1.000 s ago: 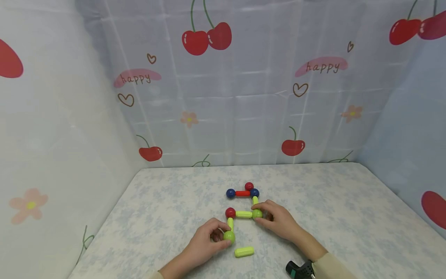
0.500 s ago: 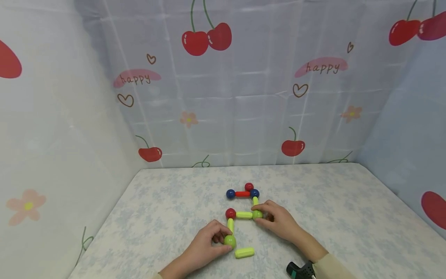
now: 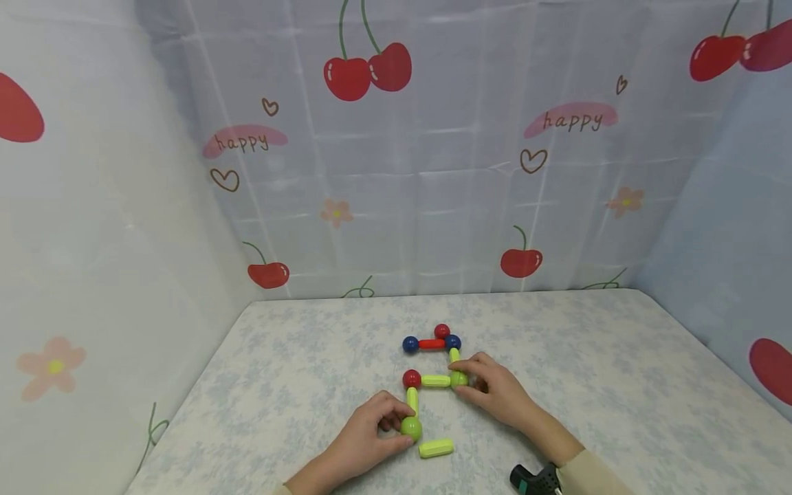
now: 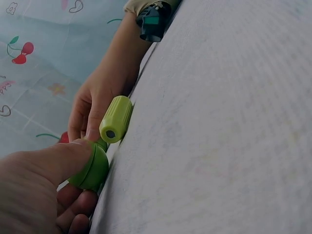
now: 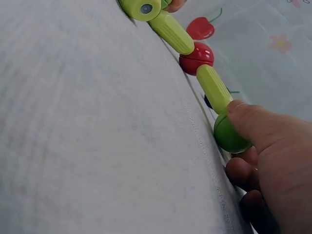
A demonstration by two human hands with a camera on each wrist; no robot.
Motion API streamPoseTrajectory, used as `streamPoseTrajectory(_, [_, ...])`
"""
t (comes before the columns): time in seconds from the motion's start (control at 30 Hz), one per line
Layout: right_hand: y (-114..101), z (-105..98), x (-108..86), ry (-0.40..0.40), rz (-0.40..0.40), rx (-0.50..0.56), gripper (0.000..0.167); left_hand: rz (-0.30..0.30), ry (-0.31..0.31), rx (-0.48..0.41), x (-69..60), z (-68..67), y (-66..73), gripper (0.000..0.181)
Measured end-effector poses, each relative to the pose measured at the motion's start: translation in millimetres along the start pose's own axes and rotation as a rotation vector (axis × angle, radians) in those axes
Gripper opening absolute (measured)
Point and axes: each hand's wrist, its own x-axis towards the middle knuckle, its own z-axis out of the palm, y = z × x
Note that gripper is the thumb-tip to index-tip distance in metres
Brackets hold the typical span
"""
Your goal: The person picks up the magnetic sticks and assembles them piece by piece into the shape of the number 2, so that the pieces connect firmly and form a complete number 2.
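Note:
A zigzag chain of magnetic rods and balls lies on the table. My left hand [image 3: 371,431] pinches the green ball [image 3: 411,430] at its near end, thumb and fingers on either side. From that ball a yellow-green rod [image 3: 412,401] runs back to a red ball [image 3: 411,379]. Another yellow-green rod [image 3: 436,381] links this to a second green ball [image 5: 229,135], which my right hand [image 3: 498,392] holds between thumb and fingers. A loose yellow-green rod [image 3: 436,448] lies just in front of the left hand's ball, its grey end visible in the left wrist view.
At the chain's far end, a short rod leads to a blue ball [image 3: 453,342]. A red rod [image 3: 431,344] joins it to another blue ball [image 3: 411,345], with a red ball [image 3: 442,331] behind. A dark wrist device [image 3: 535,479] sits by the right sleeve. Cherry-print curtains surround the table.
My left hand has drawn its green ball slightly toward me, nearer the loose rod, and more of the rod behind it shows. The right hand stays on its ball.

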Motion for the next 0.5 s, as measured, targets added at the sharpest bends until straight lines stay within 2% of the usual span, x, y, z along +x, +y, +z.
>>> streamPoseTrajectory(0.17, [-9,-2,5.6,0.089,0.042,-0.103,0.039,-0.002,0.01,-0.014,1.1,0.6,-0.4,0.03])
streamPoseTrajectory(0.27, [-19,-4,11.5,0.133,0.04,-0.15,0.038,0.001,0.015,-0.025,0.9,0.7,-0.3,0.031])
streamPoseTrajectory(0.37, [-30,-3,19.1,0.118,0.007,-0.143,0.035,0.012,0.015,-0.027,-0.1,0.3,-0.5,0.031])
streamPoseTrajectory(0.5, [-43,5,31.7,0.051,-0.066,-0.128,0.032,0.03,0.013,-0.02,-1.3,-0.3,-0.8,0.03])
